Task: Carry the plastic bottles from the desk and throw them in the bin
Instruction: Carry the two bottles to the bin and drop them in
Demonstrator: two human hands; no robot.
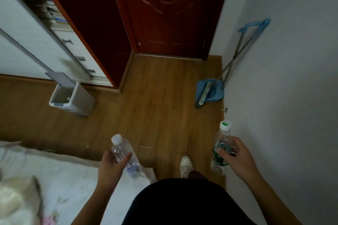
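Note:
My left hand point(112, 165) grips a clear plastic bottle point(126, 157) with a white cap and a pale blue label, tilted with the cap pointing up and left. In my right hand point(236, 153) is a second clear bottle point(220, 150) with a green label and a white and green cap, held nearly upright. The bin point(73, 97), small and grey-white, stands on the wooden floor to the front left with its lid flipped up; a small pale object lies inside it.
A dark red door point(170, 12) is shut straight ahead. A blue dustpan point(210, 90) and a broom lean on the white wall at right. A white wardrobe point(33, 42) runs along the left. A bed with white bedding point(54, 179) fills the lower left.

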